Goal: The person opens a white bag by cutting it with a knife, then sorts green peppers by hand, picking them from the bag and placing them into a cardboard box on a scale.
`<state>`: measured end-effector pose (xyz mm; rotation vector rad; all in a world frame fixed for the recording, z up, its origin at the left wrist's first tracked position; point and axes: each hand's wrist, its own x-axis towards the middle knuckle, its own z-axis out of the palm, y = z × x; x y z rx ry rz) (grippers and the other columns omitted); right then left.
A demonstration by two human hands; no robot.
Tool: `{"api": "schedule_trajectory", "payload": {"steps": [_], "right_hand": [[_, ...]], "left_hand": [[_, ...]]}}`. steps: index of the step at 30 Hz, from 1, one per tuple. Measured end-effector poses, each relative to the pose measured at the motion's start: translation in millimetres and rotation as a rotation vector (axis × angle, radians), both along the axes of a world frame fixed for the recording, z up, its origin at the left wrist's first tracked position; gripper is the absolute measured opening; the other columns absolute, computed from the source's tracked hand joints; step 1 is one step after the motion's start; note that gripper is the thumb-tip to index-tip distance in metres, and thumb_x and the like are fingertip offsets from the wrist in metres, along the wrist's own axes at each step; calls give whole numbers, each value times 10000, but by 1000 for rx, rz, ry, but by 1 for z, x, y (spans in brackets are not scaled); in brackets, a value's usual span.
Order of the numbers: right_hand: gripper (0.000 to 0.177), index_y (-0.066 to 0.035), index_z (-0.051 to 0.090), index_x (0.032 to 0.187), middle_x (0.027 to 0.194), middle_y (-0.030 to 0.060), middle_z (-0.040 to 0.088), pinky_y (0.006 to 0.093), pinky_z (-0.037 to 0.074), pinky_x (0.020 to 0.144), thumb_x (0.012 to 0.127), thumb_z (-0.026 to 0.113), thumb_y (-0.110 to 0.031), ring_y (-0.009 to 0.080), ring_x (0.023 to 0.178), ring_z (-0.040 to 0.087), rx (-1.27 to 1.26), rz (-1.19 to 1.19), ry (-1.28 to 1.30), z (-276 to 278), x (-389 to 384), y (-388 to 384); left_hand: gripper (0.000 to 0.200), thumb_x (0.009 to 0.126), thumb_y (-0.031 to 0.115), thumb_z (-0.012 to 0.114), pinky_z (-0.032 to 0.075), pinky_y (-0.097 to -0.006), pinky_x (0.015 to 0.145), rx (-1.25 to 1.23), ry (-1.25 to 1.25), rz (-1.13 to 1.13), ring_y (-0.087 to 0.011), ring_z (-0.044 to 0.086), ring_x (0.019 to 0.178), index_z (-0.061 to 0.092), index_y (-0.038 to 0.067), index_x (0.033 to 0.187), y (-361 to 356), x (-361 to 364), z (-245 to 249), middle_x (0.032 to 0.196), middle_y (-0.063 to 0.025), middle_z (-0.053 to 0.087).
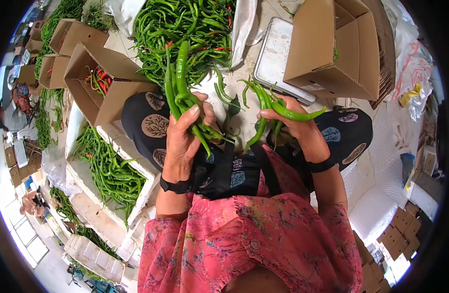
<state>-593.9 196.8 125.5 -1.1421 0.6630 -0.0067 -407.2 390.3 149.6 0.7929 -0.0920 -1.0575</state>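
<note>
Long green peppers stand up out of my left hand, whose fingers and thumb are wrapped round them. My right hand grips a smaller bunch of green peppers, with one curved pepper lying across the fingers. The two hands are apart, above my lap. Beyond them lies a big heap of green peppers with a few red ones in it. A few loose peppers lie between the heap and my hands.
An open cardboard box stands by a white scale at the upper right. On the left are a box holding red peppers and a foam crate of green peppers. A person is at the far left.
</note>
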Motion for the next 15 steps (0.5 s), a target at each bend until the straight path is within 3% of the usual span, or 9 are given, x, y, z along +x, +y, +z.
{"api": "schedule_trajectory", "payload": {"steps": [4,7,9,10,11,14,15], "right_hand": [[336,-24,623,972,900,34,641,235,441,767,813,737,-298,94,839,565,35,-20,6,17,0,6],[308,-29,626,1003,934,29,635,247,439,771,837,713,-274,99,839,564,91,-120,-1,10,-1,8],[287,-34,624,1021,943,23,632,244,438,770,856,695,-257,100,836,564,52,-170,-21,20,-1,10],[267,-38,622,1039,953,17,628,242,437,769,874,677,-241,100,832,563,13,-218,-38,27,0,12],[267,-38,622,1039,953,17,628,242,437,769,874,677,-241,100,832,563,12,-225,-34,31,3,12],[254,-34,614,1077,972,9,619,240,437,814,870,687,-163,97,893,558,304,-304,-207,42,17,11],[254,-34,614,1077,972,9,619,240,437,814,870,687,-163,97,893,558,301,-311,-207,41,21,11]], "left_hand": [[456,843,112,648,509,-288,652,25,-29,-65,-178,591,722,509,-44,1249,-4,-7,-3,894,-147,637],[555,848,105,649,479,-257,647,131,-225,-168,-129,569,707,456,-42,1347,-10,-10,11,874,-113,644],[533,855,137,663,463,-243,637,269,-448,-233,-96,555,703,496,0,1342,-11,-15,11,862,-73,658],[440,848,128,684,466,-247,647,349,-577,-255,-90,564,711,580,32,1264,-10,-18,9,866,-37,672],[440,848,128,684,466,-247,647,345,-575,-262,-90,564,711,580,32,1264,-9,-20,6,866,-37,672],[326,819,39,700,476,-266,669,408,-893,-412,-107,592,735,631,9,1136,-10,-26,5,864,-43,680],[326,819,39,700,476,-266,669,403,-893,-417,-107,592,735,631,9,1136,-11,-29,2,864,-43,680]]}}
